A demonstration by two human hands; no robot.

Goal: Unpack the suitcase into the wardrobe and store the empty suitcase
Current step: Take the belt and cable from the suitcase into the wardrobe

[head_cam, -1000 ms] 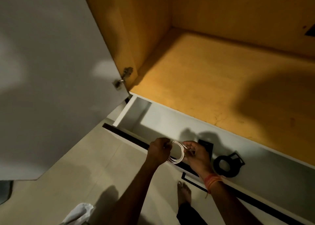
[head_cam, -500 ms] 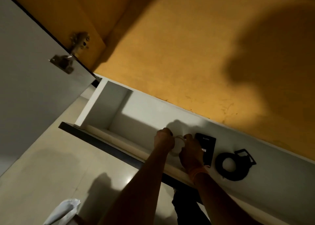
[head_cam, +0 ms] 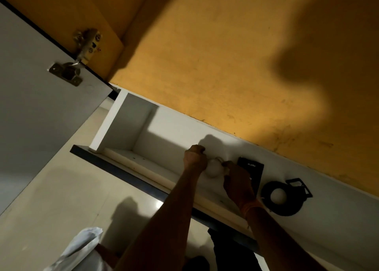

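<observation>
Both my hands reach down into the open white drawer [head_cam: 127, 127] under the wardrobe's yellow wooden shelf [head_cam: 215, 55]. Between them is a coiled white cable [head_cam: 214, 166], low over the drawer floor. My left hand [head_cam: 194, 158] grips the coil's left side with curled fingers. My right hand [head_cam: 235, 180] pinches its right side. A flat black box [head_cam: 253, 169] lies just right of my right hand. A coiled black strap with a buckle [head_cam: 287, 197] lies further right. The suitcase is not in view.
The grey wardrobe door [head_cam: 41, 106] stands open at the left on a metal hinge [head_cam: 78, 61]. The drawer's dark front edge [head_cam: 114, 162] juts over the pale tiled floor [head_cam: 51, 199]. A white cloth [head_cam: 82, 248] shows at the bottom left.
My hands have carried the white cable coil from above the drawer front down into the drawer. The camera has moved closer and tilted down.
</observation>
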